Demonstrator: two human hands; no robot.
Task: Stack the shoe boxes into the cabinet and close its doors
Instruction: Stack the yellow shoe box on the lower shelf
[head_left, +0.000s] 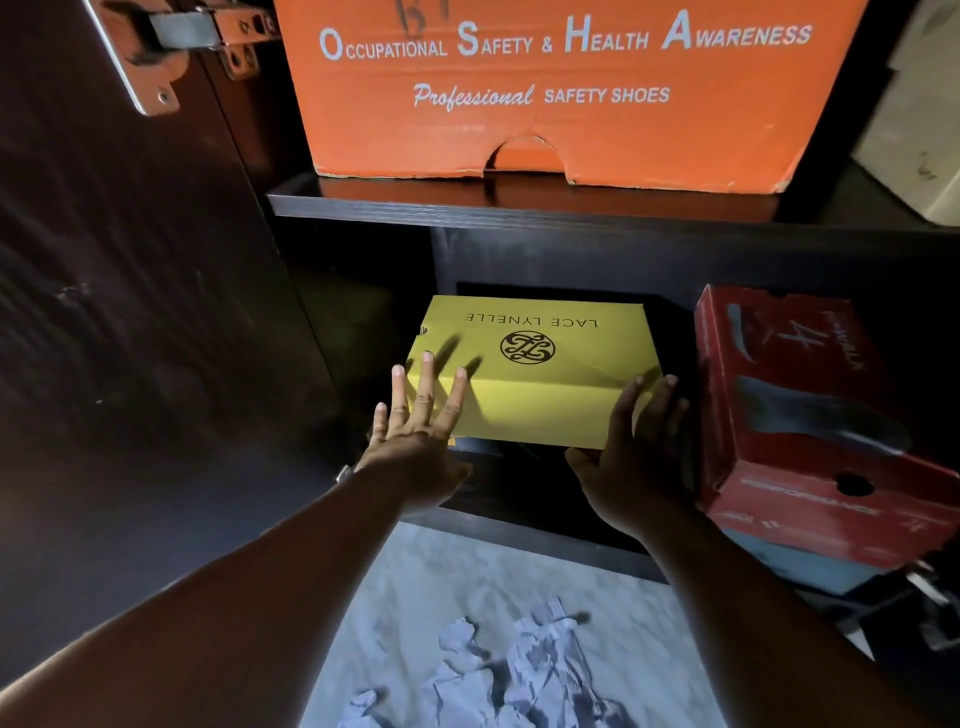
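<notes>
A yellow shoe box (540, 374) marked LACE LYNELLE lies on the bottom shelf of the dark cabinet (519, 210). My left hand (415, 436) hovers over the box's near left corner with its fingers spread straight. My right hand (628, 457) is at the box's near right corner, fingers straight along its side; whether it touches the box is unclear. A red shoe box (800, 415) stands to the right on the same shelf, close against my right hand. An orange safety-shoes box (561, 88) sits on the shelf above.
The cabinet's left door (145, 312) stands open beside my left arm, with a metal hinge (176, 31) at its top. Crumpled white paper (519, 675) lies on the pale marbled floor in front of the cabinet. A pale box (919, 119) shows at the far right.
</notes>
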